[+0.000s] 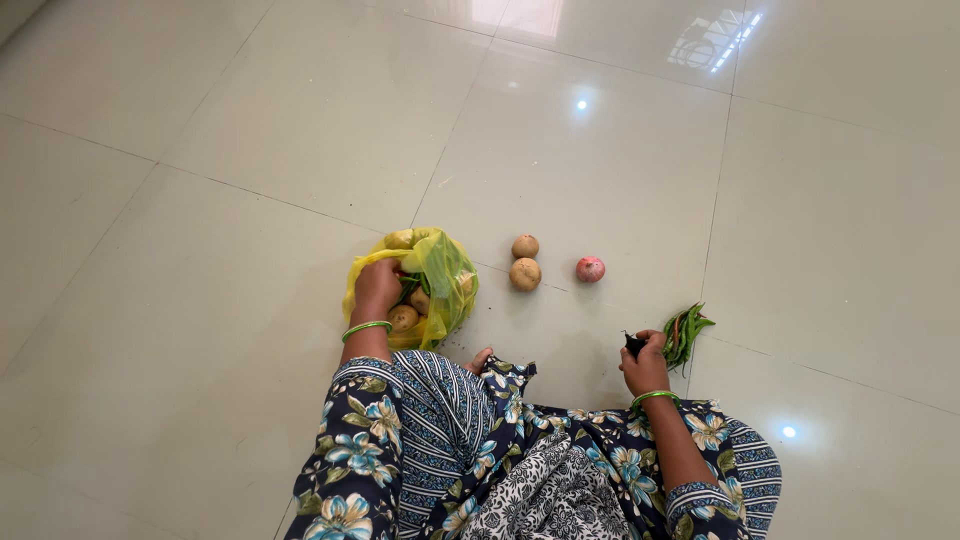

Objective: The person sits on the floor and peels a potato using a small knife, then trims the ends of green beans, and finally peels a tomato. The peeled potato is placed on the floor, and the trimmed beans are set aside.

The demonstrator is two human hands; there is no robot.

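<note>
A yellow plastic bag (440,270) lies open on the tiled floor, with several potatoes and some green vegetables inside. My left hand (378,287) reaches into the bag and grips its contents or edge; I cannot tell which. My right hand (645,362) rests on the floor to the right, closed around a small dark item, right beside a bunch of green chillies (686,332). Two potatoes (525,262) and a pinkish onion (590,269) lie loose on the floor between the hands.
Glossy pale floor tiles (250,200) spread all around, with light reflections at the top. My floral patterned clothing (480,460) fills the bottom of the view, and a toe (480,360) shows near the bag.
</note>
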